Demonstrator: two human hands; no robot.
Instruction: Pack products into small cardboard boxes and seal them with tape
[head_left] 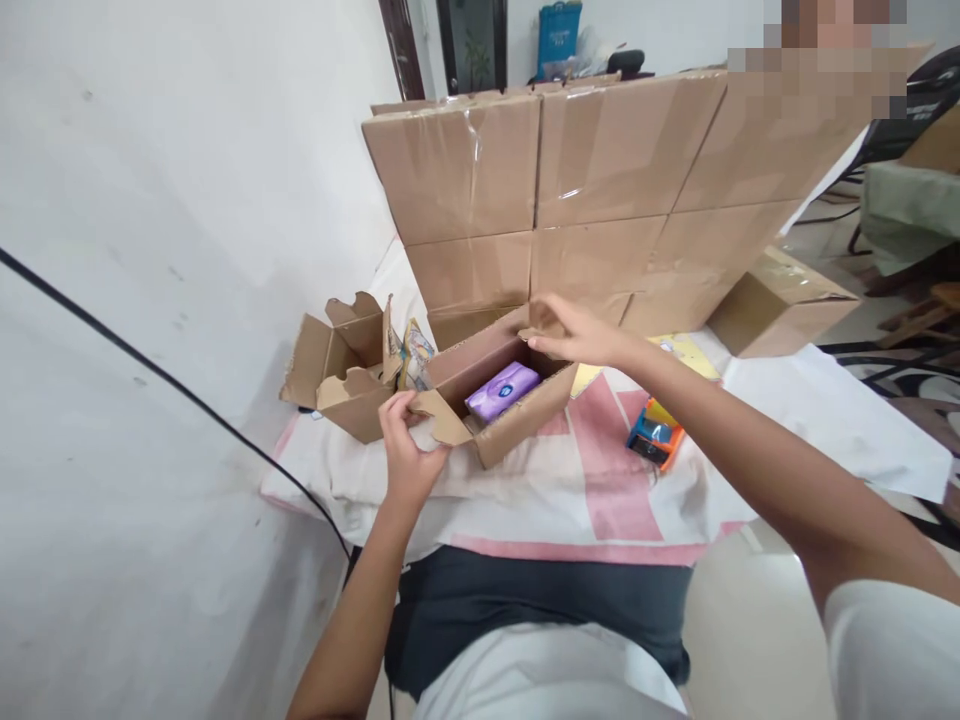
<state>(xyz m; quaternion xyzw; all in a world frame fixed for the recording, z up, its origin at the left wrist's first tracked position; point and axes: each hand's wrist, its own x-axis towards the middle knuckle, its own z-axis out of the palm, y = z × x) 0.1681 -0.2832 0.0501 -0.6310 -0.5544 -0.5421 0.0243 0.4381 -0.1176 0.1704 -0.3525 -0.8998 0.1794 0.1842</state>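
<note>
We have the purple pack (502, 390) already lying inside the box (517, 415) on the tabletop (600, 480), our left hand (405, 450) pinching one flap, right hand (574, 335) gripping another, all flaps still unfolded.

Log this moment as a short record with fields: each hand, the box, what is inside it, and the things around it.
left hand: grips the near flap of the open box
right hand: grips the far flap of the same box
open box: small cardboard, flaps up, on the cloth
contents: purple packet
left of it: second small box, open and torn
right of it: orange and blue tape dispenser
behind: stack of large cartons
</note>
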